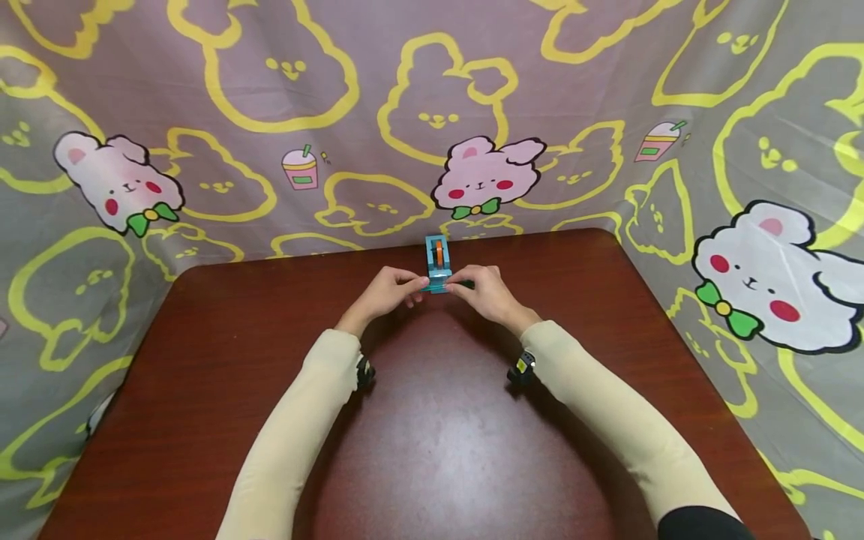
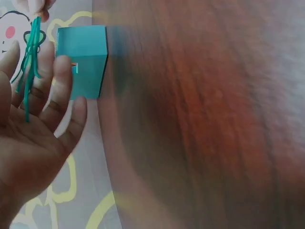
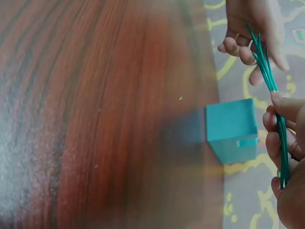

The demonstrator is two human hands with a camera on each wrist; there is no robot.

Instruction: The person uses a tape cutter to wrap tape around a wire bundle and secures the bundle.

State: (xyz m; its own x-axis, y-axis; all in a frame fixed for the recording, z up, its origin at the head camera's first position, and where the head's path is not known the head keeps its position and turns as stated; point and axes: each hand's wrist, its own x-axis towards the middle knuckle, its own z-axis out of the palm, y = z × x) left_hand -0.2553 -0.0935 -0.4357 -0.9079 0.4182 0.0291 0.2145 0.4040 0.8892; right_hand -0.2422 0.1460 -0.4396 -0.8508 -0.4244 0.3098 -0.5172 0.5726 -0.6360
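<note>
My right hand (image 1: 487, 291) pinches a bundle of thin green strips (image 3: 284, 152) between thumb and fingers, with their ends fanned out beyond the fingertips. Facing it, my left hand (image 2: 40, 124) has its fingers extended and spread, and the loose ends of the strips overlap its palm and fingers in the left wrist view. Just behind both hands stands a teal tape dispenser (image 1: 430, 259), which carries a roll with an orange core (image 1: 439, 255). From the wrist views its plain teal sides (image 3: 232, 120) show close to the hands.
The dark reddish-brown wooden table (image 1: 432, 420) has rounded back corners. Behind it and along both sides hangs a fabric curtain (image 1: 378, 247) with yellow outlines and rabbit faces. A small pale speck (image 3: 180, 98) lies on the tabletop.
</note>
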